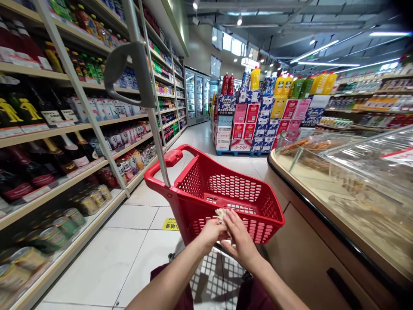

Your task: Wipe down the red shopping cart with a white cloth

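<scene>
Both my hands meet over the near side wall of a red plastic shopping basket cart [275,217]. A crumpled whitish cloth [220,213] pokes out between them. My left hand [209,234] has its fingers closed on this cloth, with part of it hidden. Beside it, my right hand [241,241] has its fingers stretched out along the cloth and its thumb apart. The slotted basket has nothing visible inside. A tall grey pole with a grey loop handle [146,75] rises from the red handle end on the left.
Drink shelves [112,116] line the left, with bottles and cans. A curved display counter [322,224] with clear covers stands close to the basket's right. Stacked drink cartons [243,131] stand ahead. A yellow floor sticker [170,224] lies on the white tiles.
</scene>
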Motion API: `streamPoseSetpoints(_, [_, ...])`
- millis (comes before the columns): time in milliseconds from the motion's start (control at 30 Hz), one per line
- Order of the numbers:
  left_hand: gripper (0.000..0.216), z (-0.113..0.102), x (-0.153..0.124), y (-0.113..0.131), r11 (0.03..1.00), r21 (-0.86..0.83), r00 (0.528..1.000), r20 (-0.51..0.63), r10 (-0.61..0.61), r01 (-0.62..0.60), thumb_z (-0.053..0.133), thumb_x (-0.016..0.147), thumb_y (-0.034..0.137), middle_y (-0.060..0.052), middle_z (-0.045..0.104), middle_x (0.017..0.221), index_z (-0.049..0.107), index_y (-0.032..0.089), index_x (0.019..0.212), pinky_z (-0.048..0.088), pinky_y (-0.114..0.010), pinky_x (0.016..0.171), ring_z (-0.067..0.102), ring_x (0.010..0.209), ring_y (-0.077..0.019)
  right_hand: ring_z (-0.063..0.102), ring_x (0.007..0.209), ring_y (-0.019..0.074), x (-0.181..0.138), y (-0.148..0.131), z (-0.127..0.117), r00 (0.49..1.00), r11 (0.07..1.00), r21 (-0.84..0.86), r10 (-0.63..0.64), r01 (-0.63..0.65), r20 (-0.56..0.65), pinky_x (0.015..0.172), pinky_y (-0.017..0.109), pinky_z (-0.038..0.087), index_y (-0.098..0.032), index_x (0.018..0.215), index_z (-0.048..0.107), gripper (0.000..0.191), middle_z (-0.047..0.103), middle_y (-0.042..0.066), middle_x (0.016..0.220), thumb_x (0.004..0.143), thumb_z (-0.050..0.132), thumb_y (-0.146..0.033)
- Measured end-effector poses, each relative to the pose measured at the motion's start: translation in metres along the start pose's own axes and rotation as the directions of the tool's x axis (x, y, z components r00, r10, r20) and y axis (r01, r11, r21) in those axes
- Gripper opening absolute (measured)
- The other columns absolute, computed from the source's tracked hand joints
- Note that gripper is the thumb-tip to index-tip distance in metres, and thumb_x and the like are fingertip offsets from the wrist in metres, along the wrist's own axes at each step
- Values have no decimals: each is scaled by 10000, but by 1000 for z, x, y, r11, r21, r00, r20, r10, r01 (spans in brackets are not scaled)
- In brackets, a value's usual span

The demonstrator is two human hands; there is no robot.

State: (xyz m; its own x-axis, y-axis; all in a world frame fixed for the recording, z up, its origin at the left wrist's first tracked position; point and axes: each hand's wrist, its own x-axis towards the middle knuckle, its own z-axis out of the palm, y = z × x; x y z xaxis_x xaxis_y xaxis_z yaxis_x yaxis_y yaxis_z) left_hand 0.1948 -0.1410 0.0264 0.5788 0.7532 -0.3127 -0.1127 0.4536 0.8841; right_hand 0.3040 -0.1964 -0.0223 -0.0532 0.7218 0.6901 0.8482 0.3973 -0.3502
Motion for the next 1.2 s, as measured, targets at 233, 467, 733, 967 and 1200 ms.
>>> streamPoseSetpoints(233, [182,-37,-26,6,996,-74,999,24,-39,40,601,544,250,28,537,593,561,142,685,385,-227,574,499,548,-90,425,1186,210,12,-18,17,968,971,-73,-233,227,-92,935,416,431,-230,1361,232,610,496,89,1258,794,414,-94])
streamPoseSetpoints(467, [127,-64,-30,-1,994,-92,997,-57,47,-52,571,524,220,36,500,563,513,145,608,386,-219,537,475,531,-87,376,1220,249,17,-37,56,996,996,41,-81,83,-43,934,478,411,-242,1308,340,646,373,101,1351,698,401,-41])
streamPoseSetpoints(733, [290,-134,-42,16,986,95,906,-390,165,-139,482,578,170,-28,635,813,548,163,860,428,-248,657,594,713,-125,253,1286,227,93,-60,86,924,917,-114,-378,383,64,1006,468,320,-201,1225,462,448,468,81,1288,808,370,-64])
streamPoseSetpoints(967, [276,-175,-33,30,914,398,807,-513,293,-79,486,632,96,-105,646,935,541,133,900,450,-279,696,618,821,-168,338,1245,217,115,-46,128,814,781,-241,-520,576,258,1043,411,279,-141,1087,579,303,538,81,1216,832,413,-136])
streamPoseSetpoints(1200, [459,-141,-11,48,556,812,707,-289,645,-175,423,650,21,-69,529,1201,520,174,1071,316,-356,993,443,1146,-183,243,1290,228,78,-1,91,924,845,-384,-377,372,67,1059,515,137,-192,1188,504,386,463,51,1298,832,381,-108])
